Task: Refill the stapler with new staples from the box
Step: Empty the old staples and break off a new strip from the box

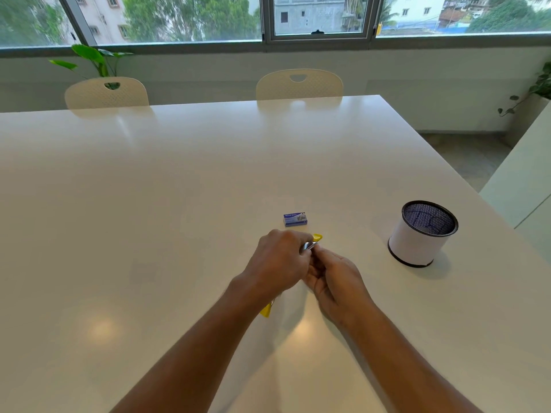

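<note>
Two hands meet over the near centre of the white table [149,189], and between them we find the stapler [311,244]. Taking the scene from left to right, we note first the left hand [278,263], curled closed over the stapler's body so that most of it is hidden. A yellow end shows beyond the knuckles on the far side, a second yellow piece shows below the left wrist on the near side, and a silver metal part is visible between the two hands. The right hand [337,281] is drawn in against the left, its fingers bent around the metal part; we judge it to be gripping or working that part, though the exact hold is hidden.

On progress, we judge the task to be at an early stage. The stapler appears to be in the course of being opened, but we cannot tell whether its magazine is exposed. No strip of staples is visible in either hand or on the table. What remains, as far as we can judge, is taking staples from the box, seating them and closing the stapler.

As to containers, the staple box [295,219] lies just beyond the hands, apart from them and apparently closed; its contents cannot be seen. Well to the right stands a round mesh holder [420,234], white-wrapped, with a dark rim. Its interior is dim, and we cannot say what it holds.
</note>
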`<state>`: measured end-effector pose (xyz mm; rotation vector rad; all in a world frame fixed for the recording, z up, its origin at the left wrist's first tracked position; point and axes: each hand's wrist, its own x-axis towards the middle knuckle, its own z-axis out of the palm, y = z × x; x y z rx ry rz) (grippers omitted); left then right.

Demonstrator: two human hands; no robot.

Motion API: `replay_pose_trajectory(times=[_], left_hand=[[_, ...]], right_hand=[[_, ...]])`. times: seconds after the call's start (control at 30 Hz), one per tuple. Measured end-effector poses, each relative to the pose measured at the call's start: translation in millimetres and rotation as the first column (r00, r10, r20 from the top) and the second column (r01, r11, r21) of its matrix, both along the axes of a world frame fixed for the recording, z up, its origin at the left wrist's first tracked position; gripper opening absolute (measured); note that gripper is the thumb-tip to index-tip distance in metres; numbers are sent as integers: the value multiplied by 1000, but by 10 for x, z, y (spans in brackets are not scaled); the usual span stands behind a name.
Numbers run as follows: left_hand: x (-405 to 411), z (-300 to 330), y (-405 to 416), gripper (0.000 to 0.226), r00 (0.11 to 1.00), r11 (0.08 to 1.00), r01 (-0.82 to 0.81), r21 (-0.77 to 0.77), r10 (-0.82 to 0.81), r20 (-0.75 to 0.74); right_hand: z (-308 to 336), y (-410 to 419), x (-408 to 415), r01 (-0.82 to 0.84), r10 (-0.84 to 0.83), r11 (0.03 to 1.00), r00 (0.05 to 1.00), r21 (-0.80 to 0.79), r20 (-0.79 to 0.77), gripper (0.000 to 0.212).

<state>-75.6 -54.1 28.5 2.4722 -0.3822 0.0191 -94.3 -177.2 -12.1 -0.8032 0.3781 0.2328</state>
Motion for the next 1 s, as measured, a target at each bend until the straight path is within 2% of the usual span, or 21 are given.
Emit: replay_pose_trajectory(times=[0.1,0.2,0.43,0.6,0.73,0.87,0.93,1.0], left_hand=[[-8,55,-12,23,1000,998,20,58,-19,-13],[-11,78,-5,24,999,999,11,46,-9,-47],[-63,149,10,25,991,998,40,38,-35,-131],[-79,163,1,20,986,994,35,100,-18,-165],[-84,134,-5,33,982,993,-8,115,30,-189],[-111,112,-4,47,979,996,-63,64,74,-192],[-102,106,1,40,978,993,-116,27,119,-172],[-97,123,-3,23,978,988,-155,11,155,-143]], right_hand=[[18,23,-4,7,-4,998,999,58,-37,29],[13,40,4,23,-17,995,998,101,-62,28],[-15,47,29,92,-87,993,994,69,-68,25],[7,68,33,154,-147,984,986,84,-84,22],[32,68,15,190,-183,980,979,66,-93,21],[30,80,17,217,-209,972,974,94,-85,25],[28,89,20,233,-223,965,971,117,-90,25],[22,101,22,246,-233,958,967,146,-101,25]])
